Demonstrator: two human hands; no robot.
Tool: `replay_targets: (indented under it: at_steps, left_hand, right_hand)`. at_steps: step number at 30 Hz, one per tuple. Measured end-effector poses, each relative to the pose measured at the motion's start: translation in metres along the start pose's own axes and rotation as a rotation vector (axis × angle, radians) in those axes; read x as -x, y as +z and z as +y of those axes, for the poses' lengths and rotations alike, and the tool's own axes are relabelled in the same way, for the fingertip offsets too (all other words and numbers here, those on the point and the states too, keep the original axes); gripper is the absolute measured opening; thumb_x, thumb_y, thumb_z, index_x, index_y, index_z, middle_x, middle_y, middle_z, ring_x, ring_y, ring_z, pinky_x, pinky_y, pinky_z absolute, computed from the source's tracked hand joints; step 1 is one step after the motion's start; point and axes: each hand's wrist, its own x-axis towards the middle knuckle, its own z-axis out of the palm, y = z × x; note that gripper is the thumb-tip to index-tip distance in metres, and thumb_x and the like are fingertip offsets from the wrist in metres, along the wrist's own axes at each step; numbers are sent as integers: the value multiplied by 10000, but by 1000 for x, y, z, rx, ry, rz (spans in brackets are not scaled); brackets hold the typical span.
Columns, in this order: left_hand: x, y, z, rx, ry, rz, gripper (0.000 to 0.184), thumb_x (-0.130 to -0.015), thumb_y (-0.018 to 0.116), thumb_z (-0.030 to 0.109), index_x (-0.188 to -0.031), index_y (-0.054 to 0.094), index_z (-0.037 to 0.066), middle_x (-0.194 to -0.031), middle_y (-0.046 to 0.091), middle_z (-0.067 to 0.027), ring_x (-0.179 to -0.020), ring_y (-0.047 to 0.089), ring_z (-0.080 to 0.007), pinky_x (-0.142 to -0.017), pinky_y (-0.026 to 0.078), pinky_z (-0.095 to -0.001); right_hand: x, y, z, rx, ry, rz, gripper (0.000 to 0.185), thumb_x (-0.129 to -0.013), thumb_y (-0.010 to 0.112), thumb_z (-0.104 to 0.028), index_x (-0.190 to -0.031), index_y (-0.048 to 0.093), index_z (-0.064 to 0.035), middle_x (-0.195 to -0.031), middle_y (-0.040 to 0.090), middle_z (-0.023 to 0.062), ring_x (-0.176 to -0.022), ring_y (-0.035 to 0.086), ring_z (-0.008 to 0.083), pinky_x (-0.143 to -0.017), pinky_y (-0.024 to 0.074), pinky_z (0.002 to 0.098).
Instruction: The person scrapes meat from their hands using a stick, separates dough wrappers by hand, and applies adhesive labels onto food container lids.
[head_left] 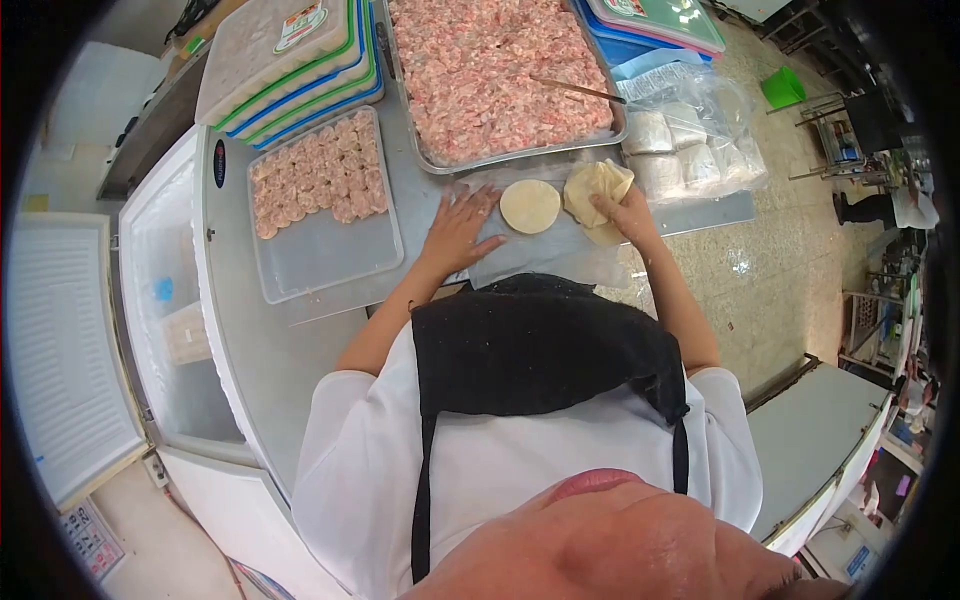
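Observation:
My left hand (462, 230) lies flat with its fingers spread on a clear plastic sheet (510, 262). Just right of it is a round, pale dough wrapper (530, 207). My right hand (622, 208) grips several dough wrappers (592, 190) that look loose and folded, and another wrapper edge shows beneath them. Beyond both hands stands a large metal tray (440, 168) full of pink minced meat filling (500, 75). A thin utensil handle (575, 89) sticks out of the filling. Left of my left hand, a plastic tray (325, 272) holds rows of small filled dumplings (320, 170).
Stacked lidded plastic boxes (290, 70) stand at the back left, and more lids (665, 22) lie at the back right. Bagged wrapper packs (685, 160) sit by the table's right edge. An open white freezer (165, 300) is on the left, a green bin (783, 88) on the floor.

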Motion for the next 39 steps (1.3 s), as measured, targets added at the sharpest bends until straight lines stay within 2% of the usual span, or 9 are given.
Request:
replay_targets:
  at_steps: [7, 13, 19, 22, 25, 29, 32, 35, 39]
  left_hand:
    - [-4, -38, 35, 27, -23, 268, 534, -723, 734, 228, -1213, 569, 95, -1197, 563, -130, -1112, 515, -329, -947, 376, -446]
    - [-57, -16, 72, 59, 23, 52, 456, -704, 748, 217, -1122, 610, 96, -1160, 557, -151, -1066, 518, -330, -918, 399, -445]
    - [-32, 1, 17, 323, 42, 281, 451, -740, 716, 201, -1148, 590, 56, -1070, 608, -166, -978, 577, -352, -848, 459, -431]
    - [-10, -19, 5, 630, -568, 262, 352, -814, 666, 182, -1117, 606, 14, -1051, 650, -169, -976, 611, -288, -862, 480, -403]
    - [17, -3, -21, 1234, -847, 440, 347, -878, 613, 175, -1171, 572, -7, -1155, 622, -171, -1031, 613, -277, -893, 489, -401]
    - [37, -17, -19, 1976, -748, 495, 405, -894, 589, 173, -1246, 509, -11, -1215, 587, -174, -1113, 582, -290, -947, 472, -429]
    - [44, -19, -17, 2185, -715, 417, 430, -903, 570, 198, -1271, 483, -6, -1258, 565, -173, -1165, 552, -297, -969, 461, -440]
    - [44, -23, -16, 2313, -659, 364, 429, -912, 554, 221, -1274, 482, 1, -1282, 555, -163, -1189, 535, -304, -975, 456, -443]
    - [41, -45, 0, 2452, -587, 346, 432, -908, 572, 231, -1273, 486, 17, -1284, 555, -154, -1185, 541, -295, -953, 474, -444]
  right_hand:
    - [5, 4, -26, -40, -34, -5, 543, -775, 658, -107, -1286, 502, -7, -1138, 635, 110, -1039, 606, 199, -897, 480, 336]
    - [-10, 6, 12, 135, 62, 34, 533, -773, 637, -142, -1277, 514, -19, -1123, 640, 126, -1023, 614, 215, -886, 480, 334]
    - [-8, -1, 13, 63, 52, 70, 527, -761, 642, -141, -1260, 526, -19, -1107, 646, 121, -1001, 620, 210, -875, 484, 333]
    - [0, -5, -5, 99, 35, 85, 525, -762, 643, -137, -1259, 525, -17, -1107, 646, 116, -1001, 618, 200, -872, 486, 329]
    - [5, -4, -32, 91, 3, 32, 523, -766, 650, -134, -1258, 522, -13, -1118, 638, 113, -1012, 612, 196, -868, 489, 316]
    - [11, 26, -86, 5, -92, -85, 513, -769, 658, -73, -1257, 514, -11, -1123, 624, 89, -1010, 603, 188, -861, 494, 319]
    - [-2, 61, -87, -87, -51, -282, 564, -785, 695, -222, -1265, 507, 7, -1171, 591, 139, -1028, 592, 222, -872, 490, 322]
    - [-32, 71, -35, 553, -193, -174, 662, -765, 720, -309, -1291, 479, 11, -1190, 565, 158, -1036, 576, 250, -897, 474, 359]
    - [-20, 56, -54, 563, -192, -162, 668, -725, 742, -365, -1245, 516, -13, -1134, 552, 177, -1035, 557, 322, -894, 460, 403]
